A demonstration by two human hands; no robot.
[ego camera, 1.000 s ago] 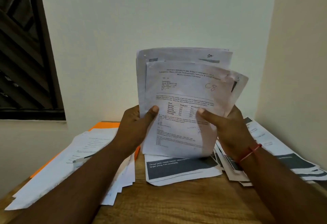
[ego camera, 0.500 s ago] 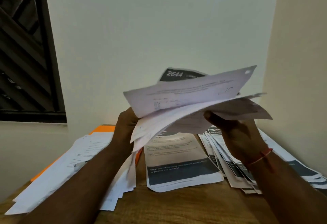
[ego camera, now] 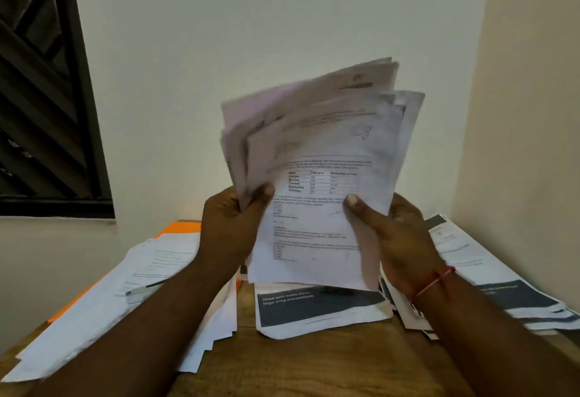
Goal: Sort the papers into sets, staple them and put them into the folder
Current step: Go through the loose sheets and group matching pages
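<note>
Above the middle of the desk, the left hand (ego camera: pixel 232 224) pinches the lower left edge of a sheaf of papers (ego camera: pixel 317 177), thumb on the front, fingers behind; the right hand (ego camera: pixel 395 233) clamps the lower right edge the same way; both are closed on it, and the sheaf stands nearly upright, its tops fanned and blurred toward one o'clock. The sheets look light, limp and slippery against each other, so a loose fan will likely slide apart; grip low at both side edges and square them before stapling. On the wooden desk (ego camera: pixel 314 365), a dark-banded printout (ego camera: pixel 317 308) lies at six o'clock of the sheaf; more sheets spread at four o'clock; at eight o'clock a white pile with a pen (ego camera: pixel 144 288) covers the orange folder (ego camera: pixel 180 228).
</note>
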